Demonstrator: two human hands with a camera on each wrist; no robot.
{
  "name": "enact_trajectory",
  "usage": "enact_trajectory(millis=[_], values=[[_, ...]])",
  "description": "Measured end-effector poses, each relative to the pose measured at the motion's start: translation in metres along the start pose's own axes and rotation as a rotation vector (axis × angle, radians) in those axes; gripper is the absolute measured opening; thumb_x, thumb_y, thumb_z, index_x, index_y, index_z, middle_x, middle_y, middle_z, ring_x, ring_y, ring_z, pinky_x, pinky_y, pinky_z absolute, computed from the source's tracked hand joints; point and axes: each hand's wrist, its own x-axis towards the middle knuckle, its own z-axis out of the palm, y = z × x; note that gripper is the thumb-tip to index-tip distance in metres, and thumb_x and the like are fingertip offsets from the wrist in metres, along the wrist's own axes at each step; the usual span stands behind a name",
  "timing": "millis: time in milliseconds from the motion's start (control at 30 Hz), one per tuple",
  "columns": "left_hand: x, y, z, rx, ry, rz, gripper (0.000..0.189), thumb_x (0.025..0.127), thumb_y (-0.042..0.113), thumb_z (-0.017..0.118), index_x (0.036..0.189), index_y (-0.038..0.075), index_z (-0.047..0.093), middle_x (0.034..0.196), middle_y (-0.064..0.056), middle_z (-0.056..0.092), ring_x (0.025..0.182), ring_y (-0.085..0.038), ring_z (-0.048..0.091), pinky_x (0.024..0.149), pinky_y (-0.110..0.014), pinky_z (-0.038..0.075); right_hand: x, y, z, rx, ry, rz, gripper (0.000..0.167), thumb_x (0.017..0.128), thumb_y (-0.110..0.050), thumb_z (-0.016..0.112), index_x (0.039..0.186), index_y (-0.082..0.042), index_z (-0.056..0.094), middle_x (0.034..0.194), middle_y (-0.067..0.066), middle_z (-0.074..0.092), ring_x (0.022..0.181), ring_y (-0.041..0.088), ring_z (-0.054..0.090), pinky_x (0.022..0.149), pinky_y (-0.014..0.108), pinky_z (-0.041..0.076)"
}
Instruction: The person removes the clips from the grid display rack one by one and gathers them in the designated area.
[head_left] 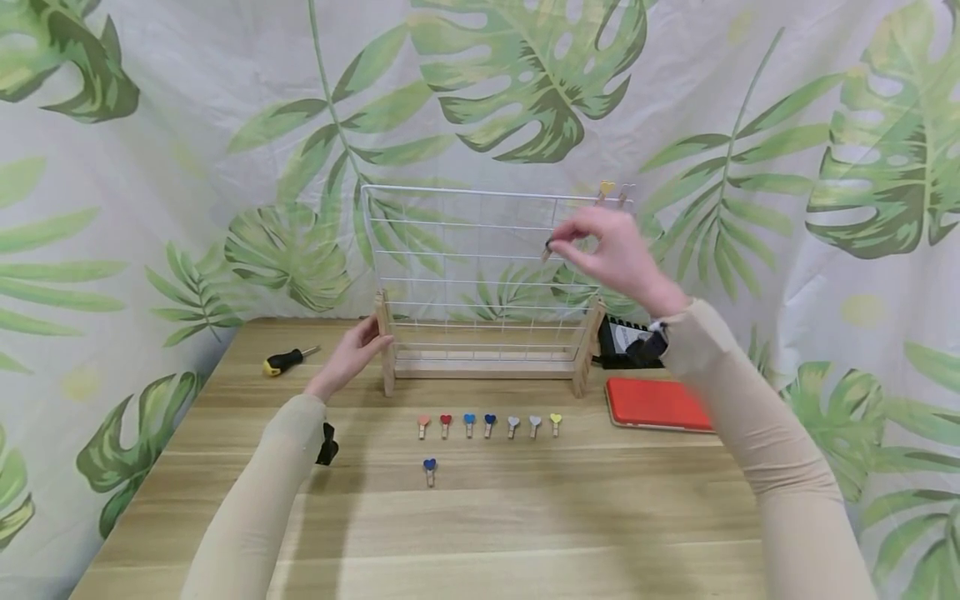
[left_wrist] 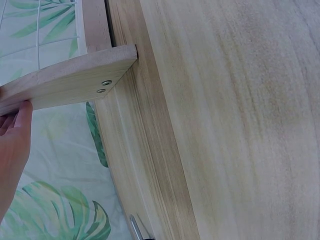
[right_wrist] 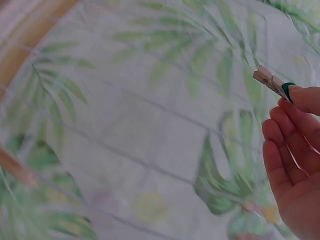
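A white wire grid rack (head_left: pixel 480 253) stands upright in a wooden base at the back of the table. My left hand (head_left: pixel 351 357) grips the left wooden post (head_left: pixel 386 350) of that rack; the left wrist view shows fingers against the post (left_wrist: pixel 65 80). In front of the grid's upper right, my right hand (head_left: pixel 606 250) pinches a mini clothespin (right_wrist: pixel 270 82) by its dark green end, its wooden tip pointing away. A yellow heart clothespin (head_left: pixel 607 190) and a whitish one (head_left: pixel 625 193) sit on the top wire. Several heart clothespins (head_left: pixel 490 423) lie in a row, with one blue clothespin (head_left: pixel 430 471) nearer me.
On the left of the table lies a black and yellow screwdriver (head_left: pixel 288 360). At the right are a red case (head_left: pixel 652 403) and a black spiral-bound item (head_left: pixel 626 337), partly behind the right arm. A leaf-print cloth (head_left: pixel 187 167) hangs behind the table.
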Motion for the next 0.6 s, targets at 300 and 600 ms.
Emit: enact_trajectory(millis=[300, 600], values=[[-0.003, 0.013, -0.002, -0.008, -0.024, -0.003, 0.065, 0.105, 0.013, 0.048, 0.156, -0.008, 0.013, 0.158, -0.033, 0.025, 0.148, -0.046, 0.027, 0.120, -0.058, 0.027, -0.065, -0.001, 0.093, 0.125, -0.218, 0.094, 0.012, 0.089, -0.013, 0.074, 0.097, -0.005, 0.075, 0.092, 0.007, 0.074, 0.084, 0.017, 0.069, 0.081, 0.031, 0.060], [-0.001, 0.003, -0.002, -0.010, -0.010, -0.014, 0.068, 0.105, 0.019, 0.049, 0.157, -0.004, 0.013, 0.159, -0.030, 0.026, 0.148, -0.044, 0.028, 0.121, -0.056, 0.027, -0.127, -0.015, 0.181, 0.256, -0.383, 0.180, 0.008, 0.090, -0.014, 0.073, 0.094, -0.007, 0.076, 0.088, 0.004, 0.075, 0.079, 0.011, 0.069, 0.074, 0.016, 0.057]])
